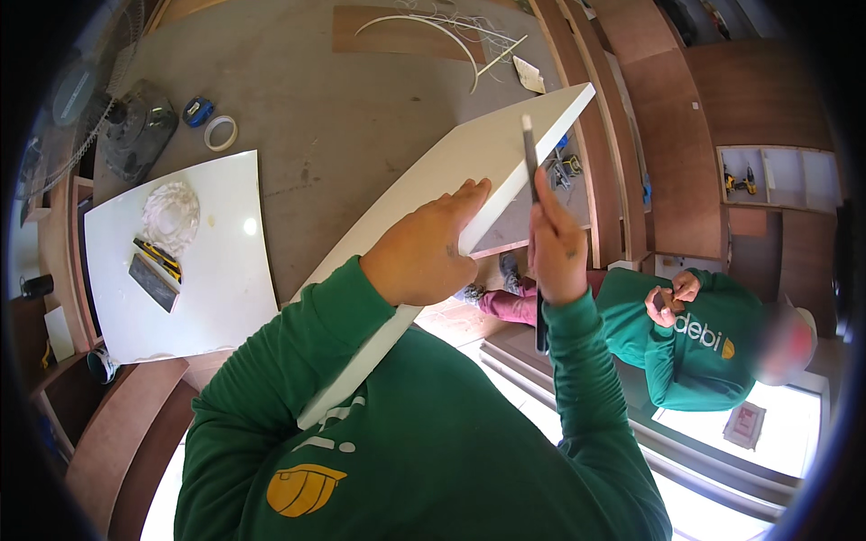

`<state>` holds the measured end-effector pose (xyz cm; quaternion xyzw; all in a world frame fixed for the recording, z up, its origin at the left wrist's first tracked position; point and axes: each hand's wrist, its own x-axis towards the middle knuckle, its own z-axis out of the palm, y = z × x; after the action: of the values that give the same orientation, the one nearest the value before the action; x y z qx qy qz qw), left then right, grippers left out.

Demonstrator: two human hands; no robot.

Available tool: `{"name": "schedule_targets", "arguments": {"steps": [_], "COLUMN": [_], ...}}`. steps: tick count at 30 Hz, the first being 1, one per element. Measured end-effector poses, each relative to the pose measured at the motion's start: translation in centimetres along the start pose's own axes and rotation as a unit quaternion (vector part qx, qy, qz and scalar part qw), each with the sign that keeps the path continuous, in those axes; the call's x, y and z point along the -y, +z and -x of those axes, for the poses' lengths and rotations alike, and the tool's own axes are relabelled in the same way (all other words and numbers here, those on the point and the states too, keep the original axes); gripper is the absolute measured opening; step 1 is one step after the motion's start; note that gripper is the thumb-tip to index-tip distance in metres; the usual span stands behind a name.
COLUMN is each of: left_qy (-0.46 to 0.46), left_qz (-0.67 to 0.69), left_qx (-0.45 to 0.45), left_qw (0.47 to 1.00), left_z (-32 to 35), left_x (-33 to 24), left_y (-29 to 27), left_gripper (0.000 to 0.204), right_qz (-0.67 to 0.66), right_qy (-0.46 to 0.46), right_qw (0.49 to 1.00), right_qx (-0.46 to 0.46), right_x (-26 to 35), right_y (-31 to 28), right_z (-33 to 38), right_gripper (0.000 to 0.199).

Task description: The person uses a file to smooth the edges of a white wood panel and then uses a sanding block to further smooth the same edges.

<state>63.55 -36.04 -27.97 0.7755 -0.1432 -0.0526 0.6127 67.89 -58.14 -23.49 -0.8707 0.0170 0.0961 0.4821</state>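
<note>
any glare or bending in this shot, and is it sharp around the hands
Head view: fisheye bends straight edges near the dark rim; a glare spot sits on the white sheet, and the floor at lower right is blown out. The left hand, right hand and white board look sharp.

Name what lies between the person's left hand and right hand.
In the head view, only the white board's thick edge lies between left hand and right hand, which holds a thin dark strip.

The person wears a dark green long-sleeved sweatshirt that fills the lower middle of the frame. Its sleeves run to ribbed cuffs at the wrists of the bare left hand (pixel 424 257) and right hand (pixel 557 248). On the chest, lower left of centre, sits a yellow emblem beneath white stripes.
</note>
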Motion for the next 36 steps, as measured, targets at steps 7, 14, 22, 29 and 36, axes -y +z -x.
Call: {"name": "schedule_targets", "arguments": {"steps": [7, 14, 22, 29, 36], "left_qy": [0.005, -0.017, -0.035, -0.036, -0.043], "left_qz": [-0.013, 0.026, 0.044, 0.042, 0.058], "left_qx": [0.000, 0.010, 0.022, 0.011, 0.023], "left_qw": [1.000, 0.999, 0.998, 0.998, 0.997], "left_z": [0.0, -0.1, -0.7, -0.9, -1.3], "left_x": [0.3, -0.2, -0.9, -0.9, -1.4], "left_y": [-0.2, -0.6, -0.7, -0.8, -0.6], "left_gripper": [0.086, 0.088, 0.088, 0.087, 0.087], "right_qz": [0.014, -0.005, -0.111, -0.040, -0.120], "right_qy": [-0.121, -0.014, 0.006, -0.090, -0.016], "right_qw": [0.992, 0.999, 0.994, 0.992, 0.993], "right_qx": [0.034, 0.049, 0.008, 0.081, 0.008], "right_x": [-2.0, 0.2, 0.9, -2.5, 0.9], "right_y": [1.0, 0.9, -0.4, 0.1, -2.0], "right_z": [2.4, 2.0, -3.8, 2.3, -6.4], "right_gripper": [0.048, 0.047, 0.051, 0.050, 0.049]}}
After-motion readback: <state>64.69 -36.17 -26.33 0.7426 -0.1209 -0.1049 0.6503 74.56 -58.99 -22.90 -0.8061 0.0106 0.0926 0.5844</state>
